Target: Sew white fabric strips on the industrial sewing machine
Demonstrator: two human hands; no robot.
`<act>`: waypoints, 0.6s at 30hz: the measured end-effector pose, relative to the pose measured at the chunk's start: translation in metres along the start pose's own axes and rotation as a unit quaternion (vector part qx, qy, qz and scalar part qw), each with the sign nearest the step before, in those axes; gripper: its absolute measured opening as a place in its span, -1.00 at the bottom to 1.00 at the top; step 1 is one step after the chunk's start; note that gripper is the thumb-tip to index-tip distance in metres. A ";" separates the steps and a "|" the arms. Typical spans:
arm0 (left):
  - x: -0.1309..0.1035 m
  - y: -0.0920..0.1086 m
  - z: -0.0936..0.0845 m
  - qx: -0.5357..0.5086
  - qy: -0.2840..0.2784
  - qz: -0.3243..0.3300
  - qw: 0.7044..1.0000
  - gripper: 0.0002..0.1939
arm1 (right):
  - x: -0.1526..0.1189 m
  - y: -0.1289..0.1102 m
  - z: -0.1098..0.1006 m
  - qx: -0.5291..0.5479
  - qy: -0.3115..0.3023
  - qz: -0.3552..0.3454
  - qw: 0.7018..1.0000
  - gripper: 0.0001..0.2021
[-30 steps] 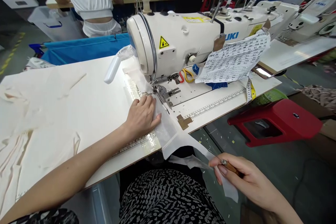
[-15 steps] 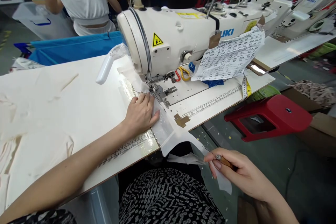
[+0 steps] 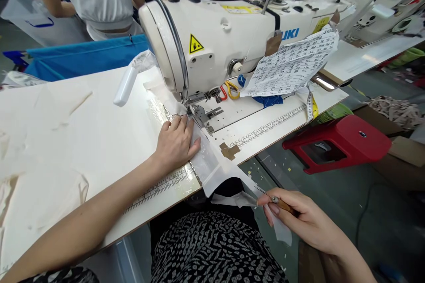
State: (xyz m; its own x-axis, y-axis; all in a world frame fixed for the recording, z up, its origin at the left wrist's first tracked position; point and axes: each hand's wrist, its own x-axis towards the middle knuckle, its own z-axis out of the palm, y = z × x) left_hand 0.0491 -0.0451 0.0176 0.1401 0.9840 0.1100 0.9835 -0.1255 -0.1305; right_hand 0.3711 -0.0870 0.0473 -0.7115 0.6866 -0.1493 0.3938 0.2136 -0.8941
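Note:
My left hand (image 3: 175, 141) lies flat on white fabric (image 3: 215, 161), its fingertips close to the presser foot of a white sewing machine (image 3: 206, 31). From there the fabric runs over the table's front edge toward my lap. Out past that edge, my right hand (image 3: 299, 216) grips a wooden-handled awl (image 3: 282, 204), whose thin metal point faces up and left. A strip of the same fabric passes by the fingers of this hand and hangs below them. Whether they also pinch it, I cannot tell.
A handwritten sheet (image 3: 292, 64) hangs on the machine, with yellow-handled scissors (image 3: 232, 90) beside it. Pale fabric pieces (image 3: 75, 190) lie at left on the white table (image 3: 109, 141). A red stool (image 3: 338, 143) stands at right. Two people work beyond the machine.
The camera view has shifted slightly, moving the machine a little up and left in the picture. Both hands keep nearly the same place and hold.

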 end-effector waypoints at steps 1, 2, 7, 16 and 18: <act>0.001 -0.001 0.000 -0.001 -0.001 -0.001 1.000 -0.33 | 0.000 0.000 0.000 -0.003 -0.001 0.001 1.000 -0.67; 0.001 -0.001 0.001 -0.003 -0.001 -0.003 1.000 -0.33 | 0.000 0.001 0.001 -0.005 -0.002 0.002 1.000 -0.67; 0.001 -0.004 0.001 -0.023 0.009 -0.018 1.000 -0.38 | 0.002 -0.002 0.001 -0.021 -0.003 0.000 1.000 -0.69; -0.006 0.004 0.001 -0.040 0.055 0.021 0.997 -0.52 | 0.009 0.001 0.005 -0.023 0.014 -0.046 0.999 -0.75; -0.006 0.003 0.002 -0.037 0.064 0.021 0.997 -0.52 | 0.012 0.000 0.006 -0.036 0.022 -0.058 0.997 -0.76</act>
State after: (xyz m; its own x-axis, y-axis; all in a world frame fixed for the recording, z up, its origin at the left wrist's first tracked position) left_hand 0.0510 -0.0508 0.0142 0.1903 0.9540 0.2316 0.9815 -0.1797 -0.0661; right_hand 0.3590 -0.0825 0.0431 -0.7289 0.6841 -0.0260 0.3516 0.3415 -0.8716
